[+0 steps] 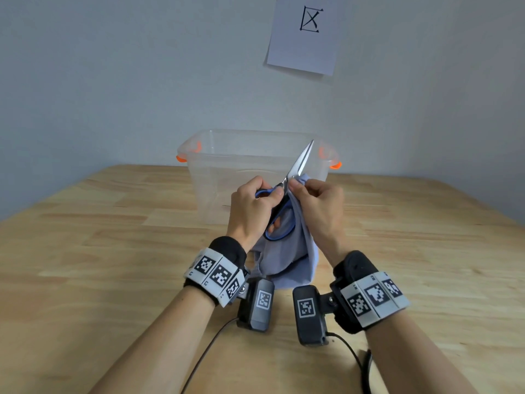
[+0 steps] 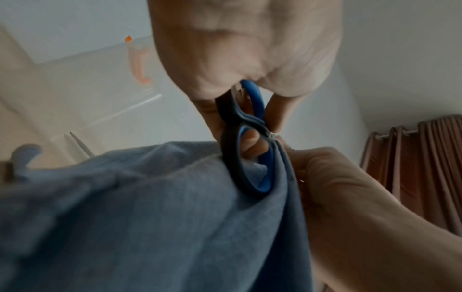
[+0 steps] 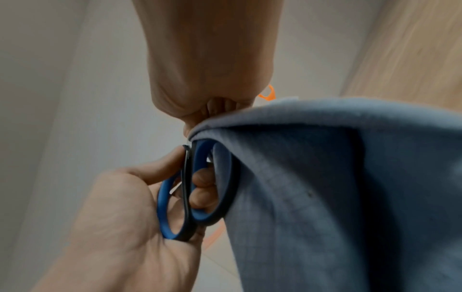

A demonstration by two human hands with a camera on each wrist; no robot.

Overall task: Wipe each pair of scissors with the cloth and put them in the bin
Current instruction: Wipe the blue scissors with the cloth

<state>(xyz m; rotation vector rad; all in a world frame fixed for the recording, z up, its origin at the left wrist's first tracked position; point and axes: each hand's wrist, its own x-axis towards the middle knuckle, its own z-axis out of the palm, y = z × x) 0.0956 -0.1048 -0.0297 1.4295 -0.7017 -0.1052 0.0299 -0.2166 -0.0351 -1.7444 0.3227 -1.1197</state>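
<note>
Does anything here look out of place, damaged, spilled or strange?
Nothing stands out. The left hand grips the scissors by the handles, blades closed and pointing up; the right hand pinches the cloth at the blades' base. The bin stands upright on the table.

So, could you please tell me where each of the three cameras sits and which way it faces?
Head: on the head, looking down at the table, bin, both forearms.
Left wrist: on the left wrist, looking along the left hand at the scissors.
Right wrist: on the right wrist, looking along the right hand pinching the cloth.
All share scissors, cloth and both hands.
</note>
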